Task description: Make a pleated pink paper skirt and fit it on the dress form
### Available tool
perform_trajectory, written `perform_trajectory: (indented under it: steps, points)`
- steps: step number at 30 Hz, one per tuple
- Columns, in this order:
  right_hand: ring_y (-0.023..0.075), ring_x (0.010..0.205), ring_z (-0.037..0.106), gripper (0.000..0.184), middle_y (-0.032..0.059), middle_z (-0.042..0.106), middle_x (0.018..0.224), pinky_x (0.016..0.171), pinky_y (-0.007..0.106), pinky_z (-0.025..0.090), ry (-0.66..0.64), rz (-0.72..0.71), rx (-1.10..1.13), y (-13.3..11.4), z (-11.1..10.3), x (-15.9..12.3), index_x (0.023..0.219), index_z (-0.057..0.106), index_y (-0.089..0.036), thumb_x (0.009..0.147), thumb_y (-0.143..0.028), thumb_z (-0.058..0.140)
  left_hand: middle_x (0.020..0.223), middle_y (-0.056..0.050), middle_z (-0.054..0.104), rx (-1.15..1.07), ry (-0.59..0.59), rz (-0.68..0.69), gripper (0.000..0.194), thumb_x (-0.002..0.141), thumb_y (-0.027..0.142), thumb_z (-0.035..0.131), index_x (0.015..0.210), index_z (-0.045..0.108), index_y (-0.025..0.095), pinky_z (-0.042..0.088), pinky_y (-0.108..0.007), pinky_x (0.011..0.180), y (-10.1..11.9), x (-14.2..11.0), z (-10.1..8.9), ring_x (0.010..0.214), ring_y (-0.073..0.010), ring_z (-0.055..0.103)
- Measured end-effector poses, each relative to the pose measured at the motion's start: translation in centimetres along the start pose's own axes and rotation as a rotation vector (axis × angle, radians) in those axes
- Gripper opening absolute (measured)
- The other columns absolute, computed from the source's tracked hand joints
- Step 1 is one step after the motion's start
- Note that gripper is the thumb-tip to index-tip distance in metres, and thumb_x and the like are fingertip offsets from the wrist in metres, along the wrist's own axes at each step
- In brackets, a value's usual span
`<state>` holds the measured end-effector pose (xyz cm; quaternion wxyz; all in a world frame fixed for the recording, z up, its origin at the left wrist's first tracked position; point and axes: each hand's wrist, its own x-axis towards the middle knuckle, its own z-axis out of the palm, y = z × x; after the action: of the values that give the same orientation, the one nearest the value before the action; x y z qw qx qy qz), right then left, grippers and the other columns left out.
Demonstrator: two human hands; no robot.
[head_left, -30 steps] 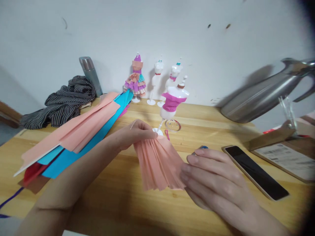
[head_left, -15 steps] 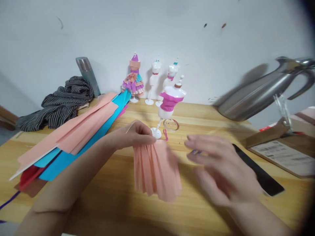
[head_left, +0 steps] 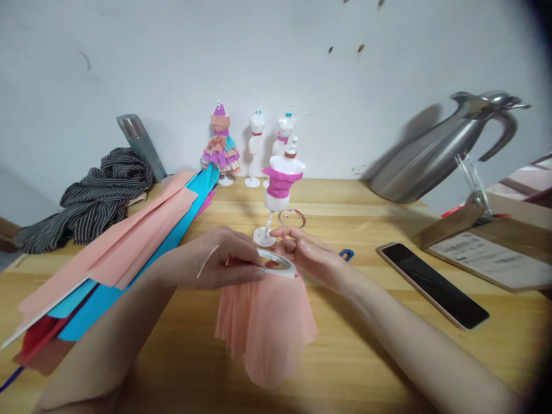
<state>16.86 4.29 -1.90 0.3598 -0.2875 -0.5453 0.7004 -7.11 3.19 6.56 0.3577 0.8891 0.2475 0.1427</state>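
Observation:
Pleated peach crepe paper (head_left: pixel 267 328) hangs below my left hand (head_left: pixel 224 259), whose thumb and fingers are closed on its gathered top. A white roll of tape (head_left: pixel 284 270) lies flat over that top edge, its left side also between those fingers. My right hand (head_left: pixel 314 261) is at the far right side of the roll, fingers bent against it; their tips are partly hidden. Just beyond my hands stands a small white dress-form mannequin (head_left: pixel 276 202) with a magenta paper band (head_left: pixel 282 183) around its chest.
Crepe paper sheets (head_left: pixel 107 247) and a striped cloth (head_left: pixel 103 184) lie left, near a flask (head_left: pixel 140 144). A dressed mannequin (head_left: pixel 221 146) and two bare-skirted ones stand by the wall. Right are a phone (head_left: pixel 433 284), a cardboard box (head_left: pixel 495 253) and a steel jug (head_left: pixel 431 149).
My right hand has come in from the right to the paper's top edge. The roll of tape now shows between my hands. The view has shifted slightly right.

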Motion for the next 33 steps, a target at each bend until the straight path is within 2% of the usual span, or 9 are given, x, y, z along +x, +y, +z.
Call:
perform_trajectory:
  steps: [4, 8, 11, 14, 17, 21, 24, 27, 33]
  points:
    - [0.0178, 0.082, 0.066, 0.057, 0.0064, 0.065, 0.099, 0.076, 0.033, 0.052, -0.016, 0.065, 0.14, -0.2, -0.1, 0.3, 0.121, 0.054, -0.022, 0.076, -0.055, 0.068, 0.059, 0.002, 0.043, 0.072, 0.0, -0.008, 0.036, 0.095, 0.035, 0.048, 0.067, 0.057, 0.014, 0.028, -0.026, 0.057, -0.6, 0.1, -0.1, 0.059, -0.0111, 0.038]
    - [0.0106, 0.058, 0.057, 0.058, 0.0048, 0.068, 0.093, 0.056, 0.025, 0.045, 0.043, 0.158, 0.063, -0.6, -0.5, 0.2, 0.123, 0.055, -0.022, 0.078, -0.056, 0.066, 0.062, 0.0, 0.05, 0.117, 0.047, -0.033, 0.036, 0.094, 0.036, 0.048, 0.069, 0.059, 0.014, 0.028, -0.025, 0.057, -1.6, 0.2, -0.3, 0.061, -0.0112, 0.043]
    - [0.0128, 0.06, 0.055, 0.05, 0.0034, 0.065, 0.074, 0.055, 0.024, 0.042, 0.128, 0.133, -0.125, -1.6, -0.7, -0.1, 0.102, 0.065, -0.016, 0.077, -0.059, 0.066, 0.065, -0.001, 0.053, 0.145, 0.065, -0.075, 0.035, 0.093, 0.038, 0.048, 0.07, 0.059, 0.013, 0.027, -0.025, 0.055, -1.9, 0.4, -0.4, 0.061, -0.011, 0.043]
    - [0.013, 0.06, 0.05, 0.048, 0.0019, 0.057, 0.064, 0.055, 0.025, 0.038, 0.127, 0.061, -0.359, -2.9, -0.2, -0.7, 0.072, 0.063, -0.016, 0.077, -0.064, 0.064, 0.062, -0.001, 0.051, 0.161, 0.061, -0.118, 0.034, 0.09, 0.036, 0.048, 0.065, 0.056, 0.014, 0.025, -0.025, 0.054, -1.7, 0.6, -0.3, 0.058, -0.0105, 0.042]
    - [0.0104, 0.056, 0.043, 0.049, -0.0012, 0.05, 0.06, 0.052, 0.024, 0.031, 0.075, 0.006, -0.498, -4.0, 1.1, -1.4, 0.065, 0.057, -0.016, 0.075, -0.064, 0.065, 0.058, 0.001, 0.046, 0.161, 0.085, -0.123, 0.033, 0.088, 0.03, 0.05, 0.059, 0.048, 0.015, 0.024, -0.026, 0.054, -1.1, 0.8, 0.1, 0.056, -0.0099, 0.038]
    - [0.0083, 0.051, 0.036, 0.038, -0.0041, 0.043, 0.056, 0.048, 0.023, 0.028, 0.145, -0.021, -0.595, -4.1, 3.4, -2.5, 0.062, 0.052, -0.018, 0.074, -0.048, 0.071, 0.055, 0.002, 0.041, 0.147, 0.167, -0.128, 0.033, 0.082, 0.023, 0.056, 0.053, 0.042, 0.016, 0.023, -0.027, 0.053, -0.6, 1.0, 0.8, 0.055, -0.01, 0.036]
    - [0.0093, 0.051, 0.042, 0.027, -0.0022, 0.05, 0.056, 0.047, 0.022, 0.031, 0.236, -0.156, -0.661, -3.7, 4.6, -3.1, 0.064, 0.056, -0.017, 0.08, -0.036, 0.065, 0.056, 0.001, 0.045, 0.128, 0.206, -0.122, 0.03, 0.082, 0.023, 0.057, 0.055, 0.047, 0.016, 0.023, -0.027, 0.053, -0.7, 1.1, 1.3, 0.055, -0.0109, 0.039]
    - [0.0102, 0.053, 0.049, 0.021, -0.0006, 0.058, 0.057, 0.049, 0.022, 0.036, 0.267, -0.291, -0.794, -3.8, 5.0, -3.5, 0.064, 0.06, -0.017, 0.083, -0.026, 0.061, 0.059, -0.001, 0.05, 0.145, 0.198, -0.109, 0.028, 0.085, 0.026, 0.055, 0.059, 0.052, 0.016, 0.025, -0.027, 0.054, -0.8, 1.1, 1.6, 0.056, -0.0116, 0.043]
    - [0.0113, 0.053, 0.057, 0.016, -0.0002, 0.064, 0.06, 0.049, 0.021, 0.043, 0.226, -0.281, -0.784, -3.9, 5.1, -3.6, 0.068, 0.063, -0.017, 0.083, -0.025, 0.06, 0.059, 0.0, 0.05, 0.197, 0.213, -0.06, 0.029, 0.089, 0.029, 0.053, 0.063, 0.056, 0.016, 0.028, -0.026, 0.056, -0.7, 1.2, 2.1, 0.057, -0.0114, 0.043]
